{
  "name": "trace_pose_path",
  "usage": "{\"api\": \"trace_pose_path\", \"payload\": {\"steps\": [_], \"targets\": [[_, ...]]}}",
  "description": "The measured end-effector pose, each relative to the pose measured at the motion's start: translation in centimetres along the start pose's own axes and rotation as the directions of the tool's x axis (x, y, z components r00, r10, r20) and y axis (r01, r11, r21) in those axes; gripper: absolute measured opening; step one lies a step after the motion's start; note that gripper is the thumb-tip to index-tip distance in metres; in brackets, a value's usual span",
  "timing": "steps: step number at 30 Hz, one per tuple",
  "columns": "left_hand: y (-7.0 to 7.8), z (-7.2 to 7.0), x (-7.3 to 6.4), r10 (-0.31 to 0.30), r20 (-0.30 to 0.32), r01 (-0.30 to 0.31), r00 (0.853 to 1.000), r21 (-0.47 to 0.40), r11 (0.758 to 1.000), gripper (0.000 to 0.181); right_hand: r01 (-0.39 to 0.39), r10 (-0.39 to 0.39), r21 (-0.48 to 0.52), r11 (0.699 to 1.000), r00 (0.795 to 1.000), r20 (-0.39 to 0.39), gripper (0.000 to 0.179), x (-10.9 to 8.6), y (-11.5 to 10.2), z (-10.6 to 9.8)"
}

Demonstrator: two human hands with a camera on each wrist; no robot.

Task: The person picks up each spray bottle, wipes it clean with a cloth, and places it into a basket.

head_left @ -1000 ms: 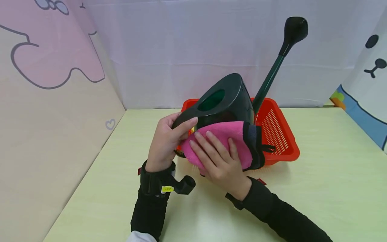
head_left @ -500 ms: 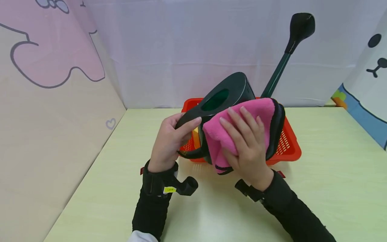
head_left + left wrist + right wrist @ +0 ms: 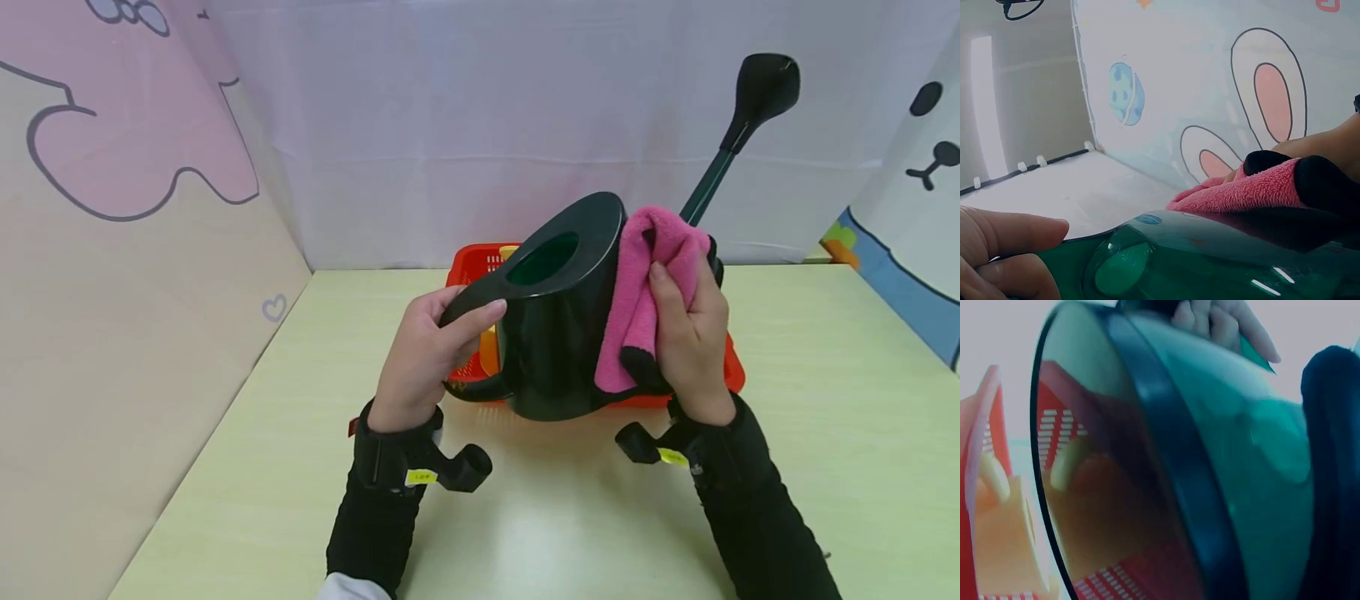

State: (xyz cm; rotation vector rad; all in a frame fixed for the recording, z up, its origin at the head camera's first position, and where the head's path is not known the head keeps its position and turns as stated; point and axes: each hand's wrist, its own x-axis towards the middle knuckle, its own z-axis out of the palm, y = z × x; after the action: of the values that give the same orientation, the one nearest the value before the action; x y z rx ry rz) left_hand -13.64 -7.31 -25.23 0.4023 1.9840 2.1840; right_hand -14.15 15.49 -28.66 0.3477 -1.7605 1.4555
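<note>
A dark green watering can (image 3: 555,342) with a long spout and black spout head (image 3: 767,87) is held up, tilted, in front of the red basket. My left hand (image 3: 438,354) grips its handle, thumb on top. With my right hand (image 3: 693,342) I hold a pink cloth (image 3: 637,308) with black edging against the can's right side, near the spout's base. The left wrist view shows the pink cloth (image 3: 1241,190) lying on the can's glossy surface (image 3: 1210,256). In the right wrist view the can's round bottom rim (image 3: 1166,437) is close to the camera.
Behind the can stands a red plastic basket (image 3: 471,265) on the pale table (image 3: 525,533). A yellow-orange object (image 3: 489,352) sits inside it. A white curtain (image 3: 450,125) hangs at the back, and a cartoon-printed panel (image 3: 150,375) borders the left side.
My right hand has moved right and up with the cloth, from the can's front to its right side, and now pinches it bunched. The can has shifted slightly right.
</note>
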Motion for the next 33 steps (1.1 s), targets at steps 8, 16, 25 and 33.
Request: {"api": "trace_pose_path", "payload": {"steps": [8, 16, 25, 33], "targets": [[0.2, -0.2, -0.1, -0.011, -0.032, 0.011, 0.999, 0.011, 1.000, 0.014, 0.215, -0.221, -0.076, 0.974, 0.972, -0.084, 0.042, -0.3, 0.1, 1.5], [0.3, -0.5, -0.2, 0.004, -0.063, -0.004, 0.998, 0.002, 1.000, 0.014, 0.420, -0.449, -0.242, 0.875, 0.890, -0.077, 0.057, -1.6, -0.6, 3.0], [0.3, -0.5, -0.1, 0.033, -0.057, -0.034, 0.998, -0.026, 0.999, 0.009, 0.672, -0.725, -0.446, 0.591, 0.685, 0.073, 0.040, -4.6, -0.8, 5.5], [0.2, -0.6, 0.1, 0.057, -0.047, -0.058, 0.997, -0.024, 0.998, 0.013, 0.831, -0.786, -0.477, 0.286, 0.488, 0.379, 0.036, -6.1, -0.7, 6.0]]}}
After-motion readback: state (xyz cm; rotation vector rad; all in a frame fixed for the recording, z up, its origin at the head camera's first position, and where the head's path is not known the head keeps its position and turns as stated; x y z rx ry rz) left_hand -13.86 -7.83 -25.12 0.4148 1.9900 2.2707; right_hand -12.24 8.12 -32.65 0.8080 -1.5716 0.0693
